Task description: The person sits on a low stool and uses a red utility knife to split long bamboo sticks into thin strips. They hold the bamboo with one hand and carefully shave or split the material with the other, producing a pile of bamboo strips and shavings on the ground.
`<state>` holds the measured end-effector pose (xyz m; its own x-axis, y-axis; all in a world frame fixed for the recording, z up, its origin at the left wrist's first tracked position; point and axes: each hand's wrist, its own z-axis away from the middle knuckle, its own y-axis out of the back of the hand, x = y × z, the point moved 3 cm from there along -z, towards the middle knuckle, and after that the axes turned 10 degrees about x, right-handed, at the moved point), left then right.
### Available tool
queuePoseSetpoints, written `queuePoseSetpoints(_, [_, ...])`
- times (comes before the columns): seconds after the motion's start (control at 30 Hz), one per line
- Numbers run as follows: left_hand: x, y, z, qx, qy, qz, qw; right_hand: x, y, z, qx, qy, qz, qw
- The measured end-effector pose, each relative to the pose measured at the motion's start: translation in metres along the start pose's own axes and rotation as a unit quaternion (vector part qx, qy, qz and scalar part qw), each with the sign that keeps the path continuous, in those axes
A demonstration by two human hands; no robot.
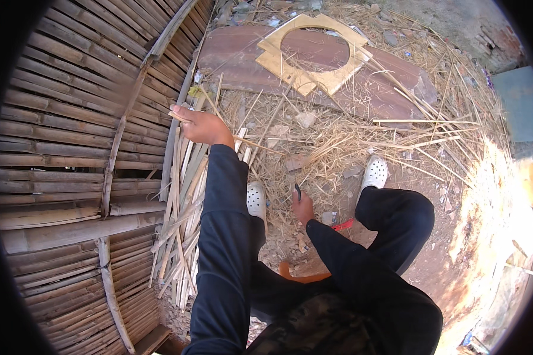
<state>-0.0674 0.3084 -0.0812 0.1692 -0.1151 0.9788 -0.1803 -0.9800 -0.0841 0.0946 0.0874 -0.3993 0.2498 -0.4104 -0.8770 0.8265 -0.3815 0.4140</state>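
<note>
My left hand (pixel 206 127) is stretched out toward the bamboo wall, closed around a short pale bamboo strip (pixel 179 116) whose end sticks out past the thumb. My right hand (pixel 302 208) is low between my feet, fingers wrapped round a small dark, narrow tool (pixel 298 191). Only its dark tip shows, so its kind is unclear. Beneath my left forearm lies a pile of split bamboo strips (pixel 182 222), running along the foot of the wall. Fine shavings (pixel 323 145) cover the ground in front of both hands.
A slatted bamboo wall (pixel 71 118) rises on the left. Ahead, a yellow board with a round hole (pixel 269 62) lies on a reddish-brown sheet (pixel 234 53). My feet wear white clogs (pixel 375 171). A red scrap (pixel 342 225) lies beside my right forearm. Longer strips (pixel 426 121) are scattered at right.
</note>
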Motion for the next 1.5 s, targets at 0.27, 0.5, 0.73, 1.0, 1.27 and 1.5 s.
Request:
queuePoseSetpoints(0.27, [-0.014, -0.004, -0.003, -0.035, 0.002, 0.040, 0.999, 0.013, 0.021, 0.022, 0.028, 0.009, 0.070, 0.997])
queuePoseSetpoints(0.5, [-0.009, 0.000, 0.010, -0.374, 0.242, 0.248, 0.860, -0.007, 0.025, 0.023, -0.014, 0.016, 0.003, 1.000])
queuePoseSetpoints(0.73, [-0.005, 0.011, 0.016, -0.475, 0.252, 0.266, 0.800, -0.062, 0.008, -0.005, -0.056, 0.043, -0.060, 0.996])
queuePoseSetpoints(1.0, [-0.012, 0.017, 0.009, -0.297, 0.250, 0.208, 0.898, -0.057, -0.009, 0.017, -0.043, 0.088, -0.042, 0.994])
queuePoseSetpoints(1.27, [-0.007, 0.025, 0.009, -0.248, 0.230, 0.208, 0.918, -0.039, 0.004, 0.003, -0.047, 0.047, -0.030, 0.997])
queuePoseSetpoints(1.5, [0.000, 0.018, 0.019, -0.340, 0.242, 0.233, 0.878, 0.020, 0.017, -0.010, -0.036, -0.060, 0.090, 0.993])
